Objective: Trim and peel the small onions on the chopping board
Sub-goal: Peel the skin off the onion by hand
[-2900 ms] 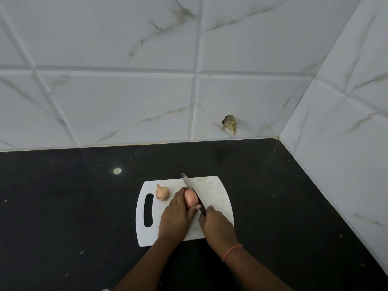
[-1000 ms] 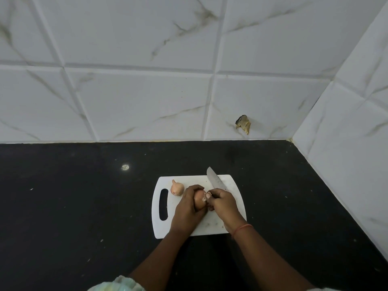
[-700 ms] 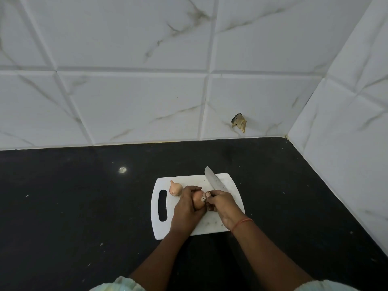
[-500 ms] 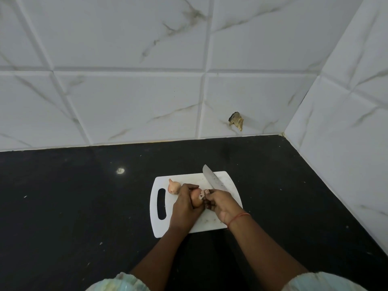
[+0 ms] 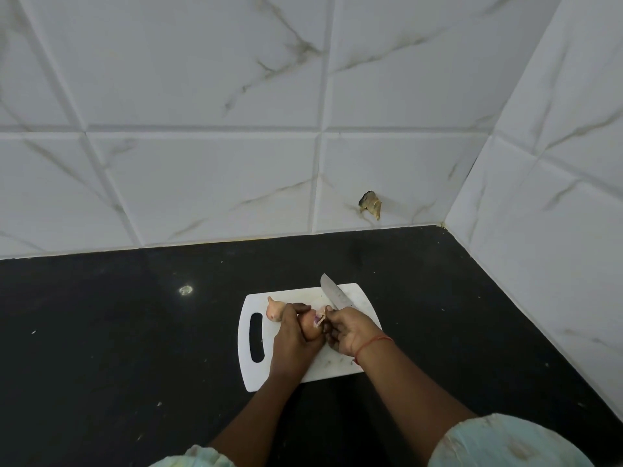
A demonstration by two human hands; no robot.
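While you work over the board:
Left hand [image 5: 294, 338]: grips onion [image 5: 309, 326]
Right hand [image 5: 350, 330]: holds knife [image 5: 333, 293], pinches skin (partly hidden)
Second onion [image 5: 274, 310]: on chopping board [image 5: 337, 364]
Writing: none legible
Surface: black counter [image 5: 118, 348], white marble-look tiles [image 5: 202, 183]

One onion [image 5: 309, 326] is held up over the white board [image 5: 350, 364], pinkish-brown, with a flap of papery skin [image 5: 321, 314] lifted at its top end. The other onion [image 5: 274, 310] lies on the board's far left, near the handle slot, skin on and pointy tip aimed away. The knife [image 5: 335, 294] blade angles up over the board's far edge.
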